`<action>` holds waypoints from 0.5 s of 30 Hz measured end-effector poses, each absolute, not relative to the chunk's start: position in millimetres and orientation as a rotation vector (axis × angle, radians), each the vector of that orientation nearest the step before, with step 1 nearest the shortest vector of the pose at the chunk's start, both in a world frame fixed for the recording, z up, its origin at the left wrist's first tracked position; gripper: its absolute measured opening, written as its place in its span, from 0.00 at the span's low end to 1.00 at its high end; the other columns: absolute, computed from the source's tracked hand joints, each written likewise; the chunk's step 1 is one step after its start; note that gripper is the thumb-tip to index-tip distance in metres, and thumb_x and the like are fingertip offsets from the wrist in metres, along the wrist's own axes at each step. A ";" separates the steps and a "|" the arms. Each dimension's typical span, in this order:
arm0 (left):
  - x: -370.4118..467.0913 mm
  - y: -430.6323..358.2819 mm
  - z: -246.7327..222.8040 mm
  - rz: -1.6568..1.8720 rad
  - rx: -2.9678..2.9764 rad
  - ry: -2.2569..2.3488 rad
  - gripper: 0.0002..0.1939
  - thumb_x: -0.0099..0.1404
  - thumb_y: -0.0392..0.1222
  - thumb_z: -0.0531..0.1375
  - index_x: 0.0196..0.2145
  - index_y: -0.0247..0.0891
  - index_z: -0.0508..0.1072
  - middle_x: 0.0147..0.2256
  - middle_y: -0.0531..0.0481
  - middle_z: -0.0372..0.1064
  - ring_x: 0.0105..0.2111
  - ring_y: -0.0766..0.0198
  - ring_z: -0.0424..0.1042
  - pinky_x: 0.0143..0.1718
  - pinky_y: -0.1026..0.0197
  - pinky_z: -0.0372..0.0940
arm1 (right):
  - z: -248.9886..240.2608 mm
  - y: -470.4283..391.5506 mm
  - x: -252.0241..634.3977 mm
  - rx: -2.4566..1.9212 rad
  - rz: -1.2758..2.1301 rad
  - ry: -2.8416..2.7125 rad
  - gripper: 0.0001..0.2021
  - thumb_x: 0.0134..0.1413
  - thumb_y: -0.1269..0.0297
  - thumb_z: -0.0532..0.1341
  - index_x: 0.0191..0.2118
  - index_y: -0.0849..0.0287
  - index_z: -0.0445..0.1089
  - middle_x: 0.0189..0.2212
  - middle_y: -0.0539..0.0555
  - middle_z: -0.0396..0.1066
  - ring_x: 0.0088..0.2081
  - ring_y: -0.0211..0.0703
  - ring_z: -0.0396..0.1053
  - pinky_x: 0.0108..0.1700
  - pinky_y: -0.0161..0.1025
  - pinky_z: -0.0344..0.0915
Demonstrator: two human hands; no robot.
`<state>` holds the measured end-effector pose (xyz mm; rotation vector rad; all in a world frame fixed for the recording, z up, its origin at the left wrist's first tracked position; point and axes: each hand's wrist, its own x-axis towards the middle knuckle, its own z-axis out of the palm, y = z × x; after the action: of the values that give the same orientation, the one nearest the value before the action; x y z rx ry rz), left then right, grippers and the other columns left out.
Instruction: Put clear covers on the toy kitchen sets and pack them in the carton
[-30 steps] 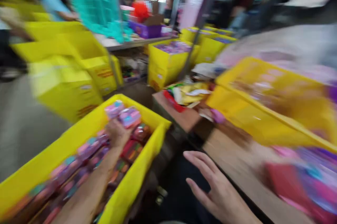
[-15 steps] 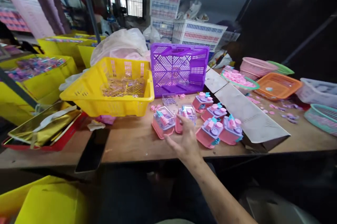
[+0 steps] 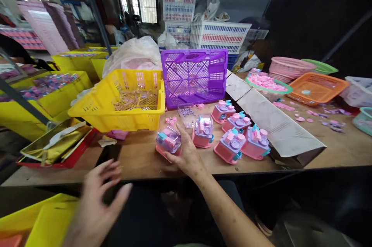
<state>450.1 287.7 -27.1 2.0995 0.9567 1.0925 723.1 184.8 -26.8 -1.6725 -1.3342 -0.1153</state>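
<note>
My right hand point(image 3: 186, 152) grips a small pink-and-purple plastic toy point(image 3: 169, 140) with a clear cover, its fingers behind and thumb in front. The toy's pink base is tilted near the table's front edge. My left hand point(image 3: 100, 196), smeared by motion, hovers at lower left before the table with fingers apart and nothing in it. Just right of my right hand stands another clear-covered toy point(image 3: 203, 131). Farther right are several similar toys point(image 3: 231, 146) without covers, showing pink, lilac and turquoise parts on top.
A yellow basket point(image 3: 124, 117) holds clear plastic pieces. Behind stands a purple crate point(image 3: 194, 78) on its side. A white cardboard piece point(image 3: 270, 123) slants across the table's right. Beyond it are an orange basket point(image 3: 316, 88) and loose pink parts. A red tray point(image 3: 66, 158) lies left.
My right hand has closed on the left clear-covered toy and shifted it left, tilting it. My left hand has come into view at lower left. The view has shifted slightly.
</note>
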 end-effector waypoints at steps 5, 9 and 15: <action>532.6 324.1 -55.5 0.694 1.985 0.526 0.66 0.61 0.55 0.78 0.81 0.44 0.40 0.79 0.29 0.47 0.79 0.35 0.53 0.79 0.28 0.53 | -3.6 163.8 753.6 -1.916 -0.478 -1.076 0.33 0.71 0.49 0.65 0.75 0.52 0.60 0.70 0.69 0.63 0.73 0.71 0.59 0.74 0.75 0.58; 560.1 346.6 -63.0 0.496 1.788 0.281 0.72 0.60 0.55 0.79 0.82 0.45 0.34 0.77 0.28 0.53 0.74 0.35 0.63 0.76 0.31 0.58 | 4.9 179.2 789.8 -2.265 -0.411 -0.960 0.40 0.63 0.45 0.69 0.74 0.57 0.62 0.72 0.76 0.53 0.74 0.83 0.53 0.70 0.82 0.57; 565.2 345.3 -48.0 0.420 1.748 0.239 0.66 0.50 0.48 0.83 0.79 0.41 0.55 0.75 0.33 0.59 0.75 0.34 0.60 0.79 0.34 0.53 | -15.5 172.7 817.5 -2.194 -0.470 -0.921 0.50 0.57 0.41 0.68 0.79 0.61 0.55 0.68 0.75 0.58 0.69 0.79 0.62 0.67 0.74 0.66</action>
<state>565.2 345.3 -48.0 1.7482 0.2392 0.4196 817.5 172.7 -15.5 -2.1945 -0.9215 -0.4696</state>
